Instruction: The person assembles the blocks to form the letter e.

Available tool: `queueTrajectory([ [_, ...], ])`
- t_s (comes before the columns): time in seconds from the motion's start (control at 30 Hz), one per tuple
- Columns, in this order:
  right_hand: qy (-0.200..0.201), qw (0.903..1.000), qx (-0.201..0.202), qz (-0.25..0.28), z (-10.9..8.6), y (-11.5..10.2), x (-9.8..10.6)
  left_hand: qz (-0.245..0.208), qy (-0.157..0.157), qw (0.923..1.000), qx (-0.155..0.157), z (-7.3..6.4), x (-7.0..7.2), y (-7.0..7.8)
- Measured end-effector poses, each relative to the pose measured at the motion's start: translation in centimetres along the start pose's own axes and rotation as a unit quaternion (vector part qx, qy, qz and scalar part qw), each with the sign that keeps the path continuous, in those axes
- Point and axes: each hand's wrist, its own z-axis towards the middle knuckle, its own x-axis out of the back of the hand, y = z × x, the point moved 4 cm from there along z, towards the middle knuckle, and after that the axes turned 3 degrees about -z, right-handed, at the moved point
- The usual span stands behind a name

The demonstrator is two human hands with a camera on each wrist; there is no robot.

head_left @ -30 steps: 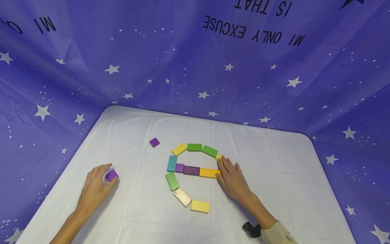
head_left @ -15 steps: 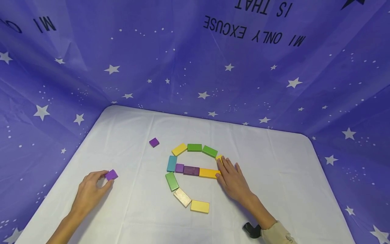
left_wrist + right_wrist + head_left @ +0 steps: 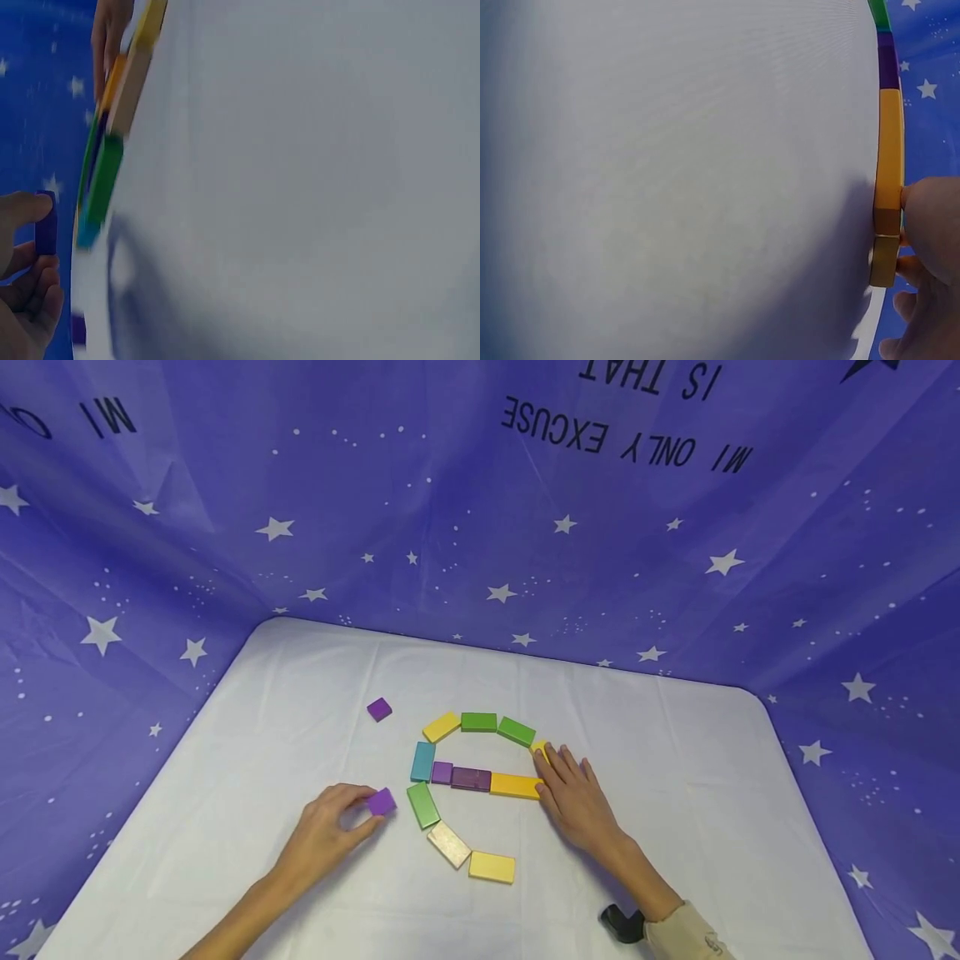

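Observation:
My left hand [image 3: 322, 831] pinches a small purple block [image 3: 381, 802] between thumb and fingertips, just left of the green block [image 3: 423, 806]. Seen from the left wrist, this purple block [image 3: 46, 225] is held off the white cloth. My right hand [image 3: 581, 806] rests at the right end of the long orange block [image 3: 515, 786], fingers extended over a yellow block [image 3: 538, 748] that they partly hide. In the right wrist view the thumb touches the side of the orange block [image 3: 889, 150]. Coloured blocks form an "e"-like curve with a bar across it.
A second small purple block [image 3: 379, 709] lies alone at the upper left of the curve. The curve's lower end is a pale yellow block [image 3: 492, 867]. A black object [image 3: 621, 924] lies beside the right sleeve. A blue star-patterned curtain [image 3: 450, 527] stands behind the white-covered table [image 3: 712, 827].
My left hand first closed its fingers on the small purple block, then brought it rightward, close to the curve. The right hand has stayed nearly still on the blocks.

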Motion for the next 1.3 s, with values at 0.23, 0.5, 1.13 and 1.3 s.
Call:
queueTrajectory([
  [0.23, 0.003, 1.0000, 0.002, -0.004, 0.0, 0.0, 0.0, -0.069, -0.074, 0.9931, -0.058, 0.3, -5.3, 4.6],
  [0.5, -0.002, 0.9999, 0.000, -0.011, 0.1, 0.1, 0.0, -0.077, -0.136, 0.9848, -0.076, 0.6, -9.1, 7.8],
  [1.13, 0.006, 0.9999, 0.004, -0.014, 0.1, -0.1, 0.0, -0.004, -0.161, 0.9743, -0.157, 0.5, -14.2, 9.6],
  [1.3, 0.007, 0.9999, 0.004, -0.015, 0.1, -0.1, 0.0, -0.004, -0.157, 0.9718, -0.176, 0.5, -14.7, 9.9],
])
